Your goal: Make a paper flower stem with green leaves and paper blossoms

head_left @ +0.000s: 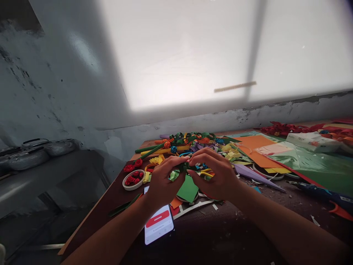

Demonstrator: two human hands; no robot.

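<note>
Above the cluttered table, my left hand point(167, 179) and my right hand point(215, 173) meet with fingertips close together. Both pinch a small dark green piece point(185, 166) that looks like paper; its shape is mostly hidden by the fingers. Just below it lies a light green paper square point(188, 188). Beneath my left wrist is a phone point(160, 224) with a lit screen, partly covered by the arm. Paper scraps and strips lie around and behind both hands.
Left of the hands, a roll of tape point(125, 185) surrounds red paper flowers point(134, 179). Rolled green paper point(149, 151) and curled strips lie behind. On the right are orange sheets point(256, 147), a purple paper cone point(256, 176), a white packet point(317, 141) and an orange-handled tool point(340, 210).
</note>
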